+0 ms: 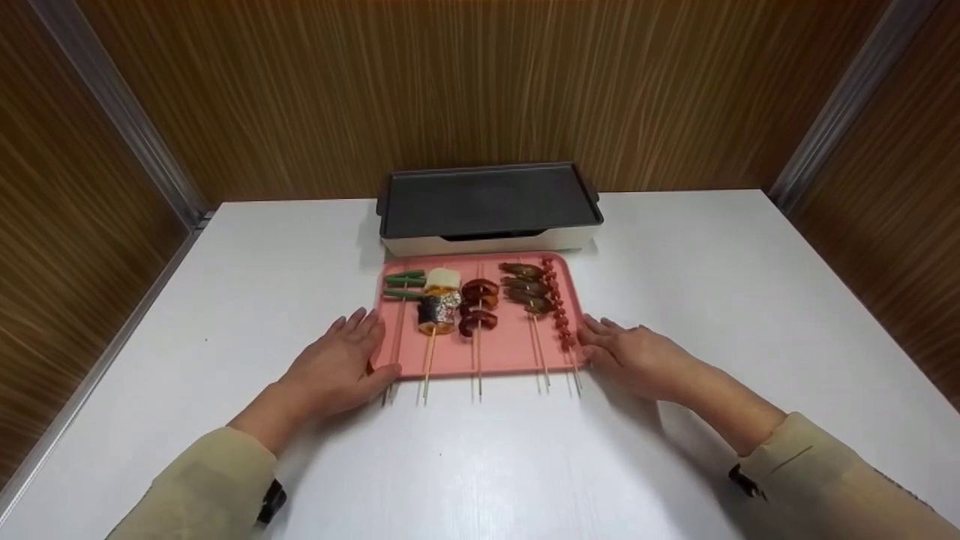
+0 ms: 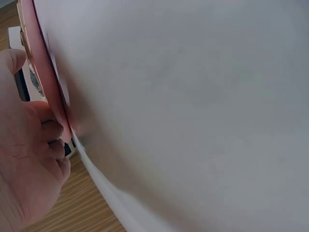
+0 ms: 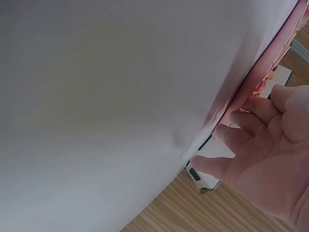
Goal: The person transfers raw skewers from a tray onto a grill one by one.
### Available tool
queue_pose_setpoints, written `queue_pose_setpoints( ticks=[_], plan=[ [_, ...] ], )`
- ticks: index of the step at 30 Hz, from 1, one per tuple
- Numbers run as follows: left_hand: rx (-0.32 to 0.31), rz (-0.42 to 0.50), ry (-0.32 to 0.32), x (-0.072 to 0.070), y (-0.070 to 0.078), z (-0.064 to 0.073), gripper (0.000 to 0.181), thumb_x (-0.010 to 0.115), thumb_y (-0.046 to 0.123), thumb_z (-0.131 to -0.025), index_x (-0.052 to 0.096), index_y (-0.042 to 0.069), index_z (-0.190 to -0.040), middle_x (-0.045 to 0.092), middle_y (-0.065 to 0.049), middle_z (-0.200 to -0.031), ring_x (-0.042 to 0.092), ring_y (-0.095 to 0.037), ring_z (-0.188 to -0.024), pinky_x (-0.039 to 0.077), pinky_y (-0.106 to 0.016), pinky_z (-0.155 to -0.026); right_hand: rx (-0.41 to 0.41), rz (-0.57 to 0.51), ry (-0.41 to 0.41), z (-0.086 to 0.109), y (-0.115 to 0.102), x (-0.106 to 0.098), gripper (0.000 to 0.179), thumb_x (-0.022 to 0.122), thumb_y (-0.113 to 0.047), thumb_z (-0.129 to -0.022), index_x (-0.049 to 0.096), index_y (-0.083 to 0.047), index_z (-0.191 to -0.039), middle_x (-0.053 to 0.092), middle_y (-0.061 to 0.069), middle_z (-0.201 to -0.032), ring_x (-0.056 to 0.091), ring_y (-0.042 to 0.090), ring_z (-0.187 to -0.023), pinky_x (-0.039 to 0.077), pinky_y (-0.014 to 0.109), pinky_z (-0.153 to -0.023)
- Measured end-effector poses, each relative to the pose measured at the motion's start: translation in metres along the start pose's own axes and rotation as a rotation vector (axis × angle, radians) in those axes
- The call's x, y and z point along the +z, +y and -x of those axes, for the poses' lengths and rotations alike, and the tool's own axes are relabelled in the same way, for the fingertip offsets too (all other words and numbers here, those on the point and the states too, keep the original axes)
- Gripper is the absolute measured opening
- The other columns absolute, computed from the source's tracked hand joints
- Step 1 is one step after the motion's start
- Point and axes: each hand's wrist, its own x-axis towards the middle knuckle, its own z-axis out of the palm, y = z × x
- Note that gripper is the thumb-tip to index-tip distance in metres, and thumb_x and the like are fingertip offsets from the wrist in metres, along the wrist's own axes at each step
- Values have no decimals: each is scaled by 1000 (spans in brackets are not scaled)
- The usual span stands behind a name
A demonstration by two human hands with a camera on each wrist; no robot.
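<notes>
A pink tray [image 1: 450,360] on the white table bears several food skewers. My left hand [image 1: 341,364] lies along the tray's left side, fingers fairly straight, thumb reaching over the front left corner. On the right side, my right hand [image 1: 634,358] touches the edge with outstretched fingers, its thumb by the rim. The skewers hold green pieces [image 1: 405,281], a white piece [image 1: 442,279] above a dark silvery chunk [image 1: 437,311], reddish-brown curled pieces [image 1: 478,322], brown-green pieces [image 1: 525,289] and small red pieces [image 1: 561,322]. Both wrist views show the tray edge-on beside the fingers.
Directly behind the tray stands a black flat griddle [image 1: 487,199] on a white base [image 1: 487,244]. Wood-grain panels [image 1: 480,82] enclose the table [image 1: 480,465] at the back and sides. The skewers' stick ends jut past the tray's front edge.
</notes>
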Motion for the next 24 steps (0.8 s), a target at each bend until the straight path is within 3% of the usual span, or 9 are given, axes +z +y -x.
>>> queue_pose_setpoints(
  ticks=[24],
  plan=[
    [82, -12, -40, -5, -14, 2, 82, 47, 49, -105, 31, -7, -163, 27, -23, -171, 17, -39, -161, 17, -54, -130, 101, -59, 20, -1, -5, 5, 53, 48, -34, -114, 46, -5, -159, 37, 18, -166, 35, 49, -151, 33, 67, -119]
  ],
)
